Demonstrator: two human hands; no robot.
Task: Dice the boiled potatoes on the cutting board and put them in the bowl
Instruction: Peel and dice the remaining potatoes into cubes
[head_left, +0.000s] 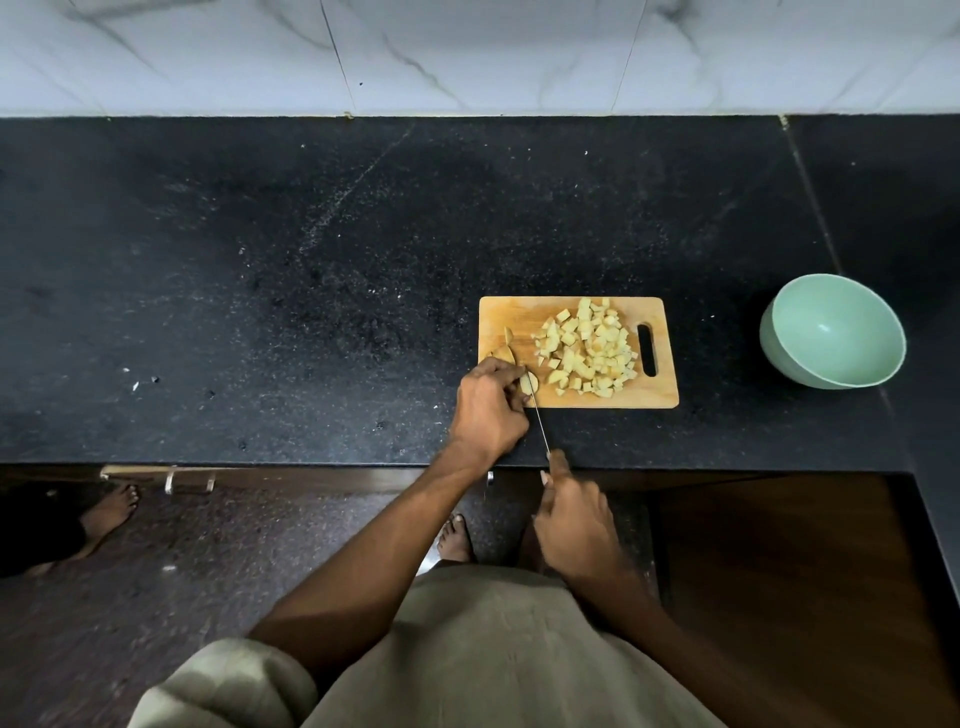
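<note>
I see the green bowl (832, 332) standing on the black tabletop (260, 286), right of the cutting board (498, 317) and apart from it; nothing lies inside it. No writing is legible. Diced potato (587, 348) is heaped on the board's right half. My left hand (488, 410) curls over the uncut potato piece (529, 385) at the board's near-left corner. My right hand (574, 525) grips the knife (540, 426), blade against that piece.

Cutting board (498, 312) on the counter (260, 260), diced potato (589, 348) piled on its right half, bowl (779, 358) to its right, apart
</note>
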